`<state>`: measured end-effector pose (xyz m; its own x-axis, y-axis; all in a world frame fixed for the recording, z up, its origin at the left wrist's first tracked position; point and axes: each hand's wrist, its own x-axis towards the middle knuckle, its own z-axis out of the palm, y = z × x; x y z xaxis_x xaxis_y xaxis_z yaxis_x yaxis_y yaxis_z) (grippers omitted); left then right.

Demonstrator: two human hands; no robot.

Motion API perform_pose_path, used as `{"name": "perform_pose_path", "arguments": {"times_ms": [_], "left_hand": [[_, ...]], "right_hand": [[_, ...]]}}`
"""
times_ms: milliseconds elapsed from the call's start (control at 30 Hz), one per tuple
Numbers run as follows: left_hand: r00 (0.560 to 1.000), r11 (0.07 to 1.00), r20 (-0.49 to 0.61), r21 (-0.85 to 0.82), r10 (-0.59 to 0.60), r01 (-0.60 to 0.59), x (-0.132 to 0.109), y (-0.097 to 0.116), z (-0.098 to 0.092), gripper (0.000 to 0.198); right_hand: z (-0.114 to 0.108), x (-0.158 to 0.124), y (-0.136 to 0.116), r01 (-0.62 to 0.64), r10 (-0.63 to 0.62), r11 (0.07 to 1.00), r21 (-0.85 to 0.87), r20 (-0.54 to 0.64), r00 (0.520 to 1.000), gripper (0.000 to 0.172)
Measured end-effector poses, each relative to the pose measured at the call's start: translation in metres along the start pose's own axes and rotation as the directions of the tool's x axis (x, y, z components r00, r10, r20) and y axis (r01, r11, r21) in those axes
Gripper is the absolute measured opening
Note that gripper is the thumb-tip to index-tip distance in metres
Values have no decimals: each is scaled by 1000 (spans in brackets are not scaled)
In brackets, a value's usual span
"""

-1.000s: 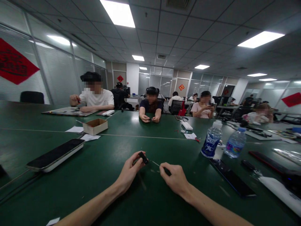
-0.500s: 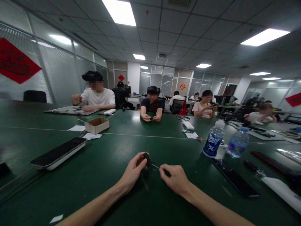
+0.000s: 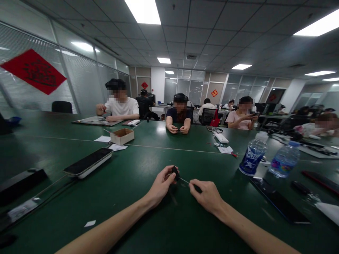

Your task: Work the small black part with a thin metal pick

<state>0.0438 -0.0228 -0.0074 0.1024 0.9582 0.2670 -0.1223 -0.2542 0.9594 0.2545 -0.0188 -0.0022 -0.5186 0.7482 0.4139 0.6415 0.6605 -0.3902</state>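
Open office room, one red diamond banner [image 3: 33, 71] on the left glass wall. A long green bench [image 3: 124, 165] fills the view from near to far.

Four people sit around it: one in a white shirt [image 3: 122, 107] far left, one in a dark top [image 3: 180, 114] far centre, holding something small in both hands, one in a pink top [image 3: 242, 118] far right, and one partly seen at the right edge [image 3: 321, 127].

On the bench: two water bottles [image 3: 253, 155] at right, one cardboard box [image 3: 122, 136] far left of centre, one long black-and-white slab [image 3: 88, 162] at left, one dark phone [image 3: 279, 201] near right.

Both forearms reach in from the near edge, angled toward each other, hands just apart at centre. Left hand [image 3: 160, 187]: fingers and thumb closed on a small black piece [image 3: 174, 173]. Right hand [image 3: 208, 195]: fingertips pinched on a black tip [image 3: 197, 188], from which a thin wire [image 3: 184, 180] runs toward the piece. Whether wire and piece touch is too small to tell.
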Motion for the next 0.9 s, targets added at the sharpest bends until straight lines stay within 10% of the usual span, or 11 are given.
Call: {"name": "perform_pose_path", "arguments": {"times_ms": [567, 767, 900], "left_hand": [[999, 999, 36, 11, -35, 35, 1, 0, -5, 28], [974, 990, 225, 139, -23, -9, -5, 7, 2, 23], [995, 999, 103, 40, -12, 8, -4, 2, 4, 26]], "right_hand": [[1, -2, 2, 15, -16, 1000, -11, -20, 1000, 24], [1, 2, 3, -80, 81, 997, 9, -149, 986, 27], [0, 2, 1, -63, 65, 998, 23, -114, 991, 25]]}}
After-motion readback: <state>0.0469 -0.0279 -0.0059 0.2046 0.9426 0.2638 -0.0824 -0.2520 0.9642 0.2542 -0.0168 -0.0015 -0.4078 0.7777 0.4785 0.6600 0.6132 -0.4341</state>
